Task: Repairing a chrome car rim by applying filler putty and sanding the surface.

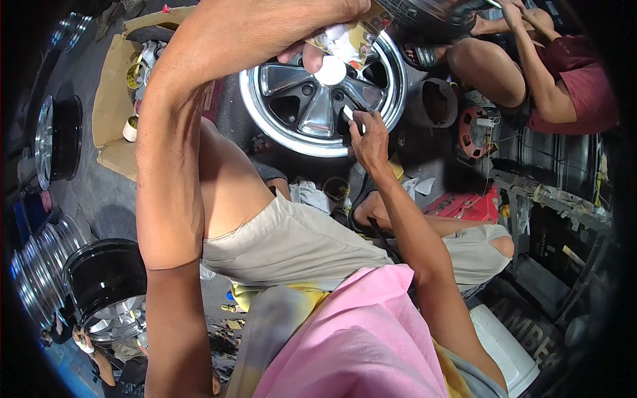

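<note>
A polished silver wheel rim [316, 119] with broad spokes and dark gaps lies in front of me, a bright white patch at its hub. Over its far side, my left hand [310, 46] grips a yellow-brown printed piece of card [363, 41]. White material, perhaps paste or crumpled paper, sits on the card. My right hand [372, 141] is closed at the rim's near right edge. Its fingers pinch a small pale-tipped tool [348, 113] beside a spoke; its exact kind is unclear.
A cardboard box [114, 99] holding tape rolls stands left. More rims [61, 138] lie along the left side. At right are a grey bucket [434, 103], a red reel [475, 132] and a metal frame [557, 199]. Another person in a red shirt [569, 99] sits at upper right near a dark wheel.
</note>
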The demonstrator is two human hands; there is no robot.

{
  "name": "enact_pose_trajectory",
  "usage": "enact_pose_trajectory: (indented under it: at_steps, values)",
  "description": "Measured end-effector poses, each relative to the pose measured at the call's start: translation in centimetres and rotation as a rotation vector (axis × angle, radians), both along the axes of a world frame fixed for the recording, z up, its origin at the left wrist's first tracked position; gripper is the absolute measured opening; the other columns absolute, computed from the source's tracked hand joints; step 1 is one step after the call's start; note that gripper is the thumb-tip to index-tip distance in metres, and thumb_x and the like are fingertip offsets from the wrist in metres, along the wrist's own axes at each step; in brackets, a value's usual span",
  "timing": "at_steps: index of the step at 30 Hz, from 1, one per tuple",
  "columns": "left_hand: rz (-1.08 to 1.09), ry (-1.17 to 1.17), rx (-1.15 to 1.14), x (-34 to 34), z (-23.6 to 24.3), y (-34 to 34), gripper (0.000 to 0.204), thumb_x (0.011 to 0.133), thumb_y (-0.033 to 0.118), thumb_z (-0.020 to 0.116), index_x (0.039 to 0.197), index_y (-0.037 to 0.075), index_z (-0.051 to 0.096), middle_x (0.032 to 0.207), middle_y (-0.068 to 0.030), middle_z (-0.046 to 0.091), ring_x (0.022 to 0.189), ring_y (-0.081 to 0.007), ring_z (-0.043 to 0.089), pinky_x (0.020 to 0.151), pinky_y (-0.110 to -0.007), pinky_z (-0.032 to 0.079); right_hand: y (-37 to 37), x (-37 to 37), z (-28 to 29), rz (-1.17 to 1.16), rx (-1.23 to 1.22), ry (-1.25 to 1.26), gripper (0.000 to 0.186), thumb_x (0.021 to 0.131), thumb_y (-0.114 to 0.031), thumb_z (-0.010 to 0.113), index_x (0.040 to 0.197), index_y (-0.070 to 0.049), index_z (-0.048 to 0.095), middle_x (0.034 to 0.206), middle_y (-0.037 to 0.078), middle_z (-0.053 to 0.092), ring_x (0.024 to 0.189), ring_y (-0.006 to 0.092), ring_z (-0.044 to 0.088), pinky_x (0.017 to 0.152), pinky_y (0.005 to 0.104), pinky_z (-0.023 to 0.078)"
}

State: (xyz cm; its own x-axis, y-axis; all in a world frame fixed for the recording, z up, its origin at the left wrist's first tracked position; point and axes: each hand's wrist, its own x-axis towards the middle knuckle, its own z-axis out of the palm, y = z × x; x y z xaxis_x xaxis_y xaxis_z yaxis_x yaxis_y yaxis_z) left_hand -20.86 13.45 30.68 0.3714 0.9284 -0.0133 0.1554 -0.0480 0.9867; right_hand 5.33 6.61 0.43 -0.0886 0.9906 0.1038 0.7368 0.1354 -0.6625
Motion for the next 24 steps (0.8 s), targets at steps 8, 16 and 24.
enact_pose_trajectory:
  at_steps: [8,16,24]
  values:
    - [-0.002,-0.012,-0.036,-0.04,0.04,-0.14,0.022,0.104,0.019,0.068,0.109,-0.001,0.074,0.080,-0.0040,0.075,0.053,-0.0024,0.062,0.044,-0.015,0.044,-0.22,0.00,0.03,0.023,0.010,0.016,0.022,0.090,-0.008,0.073,0.110,0.000,0.070,0.103,0.021,0.063,0.092,0.0424,0.068,0.082,0.0480,0.054]
    - [-0.021,-0.018,-0.002,-0.04,-0.11,-0.08,0.022,0.104,0.019,0.068,0.110,-0.002,0.074,0.079,-0.0035,0.074,0.054,-0.0027,0.063,0.044,-0.016,0.045,-0.25,0.06,-0.23,0.008,0.035,-0.021,0.021,0.090,-0.007,0.073,0.110,0.000,0.070,0.104,0.022,0.062,0.093,0.0429,0.067,0.082,0.0482,0.055]
    - [-0.015,-0.012,-0.004,-0.09,-0.10,-0.10,0.023,0.104,0.020,0.069,0.109,-0.002,0.074,0.078,-0.0026,0.074,0.054,-0.0027,0.063,0.044,-0.015,0.045,-0.23,-0.08,0.07,0.009,0.037,-0.028,0.021,0.089,-0.006,0.073,0.110,-0.001,0.069,0.106,0.022,0.062,0.094,0.0431,0.067,0.082,0.0487,0.054]
